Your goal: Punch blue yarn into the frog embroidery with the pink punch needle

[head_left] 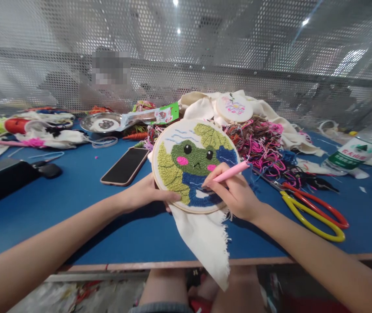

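A round embroidery hoop point(195, 130) stands tilted above the blue table point(75, 208), showing a green frog face with pink cheeks, leaves and blue yarn. My left hand point(146, 193) grips the hoop's lower left rim. My right hand point(234, 193) holds a pink punch needle point(229, 172) like a pen, its tip pressed into the blue yarn at the lower right of the design. White cloth point(205, 243) hangs from the hoop over the table's front edge.
A dark phone point(125, 166) lies left of the hoop. Red and yellow scissors point(316, 211) lie at right beside a tangle of yarn point(260, 141). A second hoop point(234, 108) rests on cream fabric behind. A bottle point(355, 152) lies far right. A person sits behind the mesh screen.
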Motion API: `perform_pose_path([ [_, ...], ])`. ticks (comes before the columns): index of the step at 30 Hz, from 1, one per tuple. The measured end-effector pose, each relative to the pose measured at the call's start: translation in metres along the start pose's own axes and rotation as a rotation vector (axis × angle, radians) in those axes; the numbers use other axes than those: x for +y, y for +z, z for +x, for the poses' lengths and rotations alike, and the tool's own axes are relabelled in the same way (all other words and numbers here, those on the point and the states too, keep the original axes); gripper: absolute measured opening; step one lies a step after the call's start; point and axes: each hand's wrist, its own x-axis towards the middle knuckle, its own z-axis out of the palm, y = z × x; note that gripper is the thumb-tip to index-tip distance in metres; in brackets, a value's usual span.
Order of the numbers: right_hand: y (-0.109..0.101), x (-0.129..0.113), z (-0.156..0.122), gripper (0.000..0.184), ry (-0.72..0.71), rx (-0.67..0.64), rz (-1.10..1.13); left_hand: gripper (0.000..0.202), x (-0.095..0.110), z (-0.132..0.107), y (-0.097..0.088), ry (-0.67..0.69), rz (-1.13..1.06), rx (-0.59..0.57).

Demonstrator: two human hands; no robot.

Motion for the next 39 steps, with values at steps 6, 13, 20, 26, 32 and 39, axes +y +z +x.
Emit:
perform_pose_path([
  [6, 0.000, 0.000, 0.000, 0.016, -0.002, -0.030, -0.005, 0.026, 0.001, 0.000, 0.000, -0.004, 0.001, -0.005],
  [13, -0.002, 0.001, 0.000, 0.018, 0.018, -0.029, 0.027, 0.024, 0.002, 0.000, 0.001, 0.006, -0.007, -0.017],
  [20, -0.003, 0.000, -0.001, 0.016, -0.017, -0.034, 0.016, 0.028, 0.002, 0.000, 0.002, -0.017, -0.003, 0.008],
  [26, 0.001, 0.003, 0.002, 0.010, -0.092, -0.085, -0.062, 0.024, 0.001, -0.003, 0.003, 0.022, -0.022, -0.034],
  [32, 0.007, 0.004, 0.004, 0.012, -0.128, -0.153, -0.177, 0.023, 0.003, -0.004, 0.004, 0.013, 0.023, -0.022],
  [39, 0.000, -0.002, -0.003, 0.017, 0.078, 0.026, -0.021, 0.029, 0.002, -0.002, 0.002, 0.015, 0.013, -0.006],
])
